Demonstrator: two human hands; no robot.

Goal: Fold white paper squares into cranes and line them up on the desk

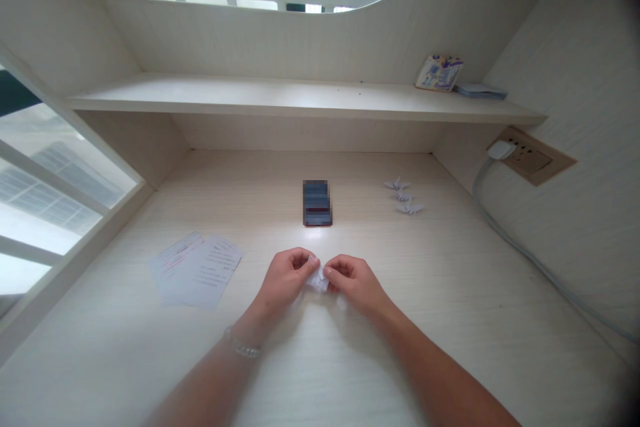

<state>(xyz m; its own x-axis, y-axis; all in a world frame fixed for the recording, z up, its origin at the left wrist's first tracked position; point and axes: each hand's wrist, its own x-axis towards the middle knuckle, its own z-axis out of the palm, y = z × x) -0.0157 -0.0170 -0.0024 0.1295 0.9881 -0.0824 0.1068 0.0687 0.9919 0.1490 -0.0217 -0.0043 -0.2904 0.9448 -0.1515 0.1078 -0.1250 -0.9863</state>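
Small white paper (316, 280), between left hand (289, 272) and right hand (354, 278), on near side of phone (317, 202); pinched in fingertips of both; contact with desk (320, 373) not clear; possible tear or skewed crease, from uneven pull across two pinches; farther right, three paper birds (409, 209), probably easily scattered by stray sweep of forearm; at left, overlapping sheets (213, 277), liable to slide if snagged by bracelet (243, 349).
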